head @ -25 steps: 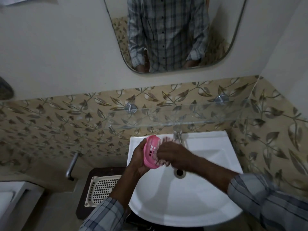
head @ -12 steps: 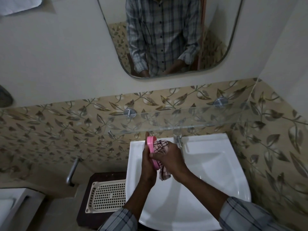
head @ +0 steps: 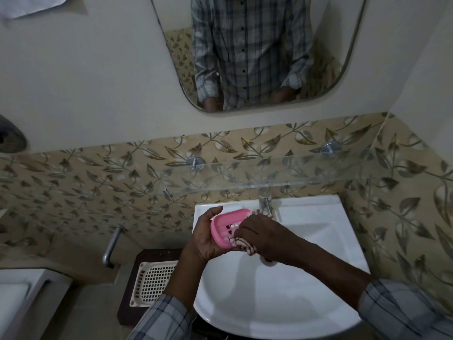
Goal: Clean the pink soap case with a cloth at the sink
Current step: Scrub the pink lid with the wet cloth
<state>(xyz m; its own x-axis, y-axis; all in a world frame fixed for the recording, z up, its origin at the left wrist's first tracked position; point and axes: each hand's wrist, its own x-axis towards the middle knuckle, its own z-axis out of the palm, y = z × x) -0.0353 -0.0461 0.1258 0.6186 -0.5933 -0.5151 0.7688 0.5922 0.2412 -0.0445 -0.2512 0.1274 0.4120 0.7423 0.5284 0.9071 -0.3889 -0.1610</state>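
A: Head view, item one: the case (head: 226, 228). Where was it, and why held so?

B: Over the back left of the sink (head: 318, 241), clear of the basin. The left hand (head: 206, 241) cradled it from beneath and behind, thumb over the top edge, its grip closed round the case. The slotted face was tilted toward the right hand, likely so the cloth could reach the slots.

A: Item two: the cloth (head: 246, 245).

B: Checked, bunched. The right hand (head: 259, 238) had its grip pinched on it, fingertips pressing it against the lower right of the slotted face. A tail hung below the knuckles. Probably mid-wipe; how clean the case was could not be told in the dim light.

A: Surroundings?

B: Tap (head: 264, 203) just behind the hands; no water seen running. Glass shelf (head: 282, 182) above the tap, bare as far as visible. Mirror (head: 257, 57) higher, showing a plaid shirt. Left of the sink, a cream perforated tray (head: 154, 283) on a dark stand (head: 147, 256), and a wall handle (head: 111, 246).

A: Obstructions?

B: The tap sat near the case's upper end, so a wide stroke might knock it. The right hand hid part of the case.
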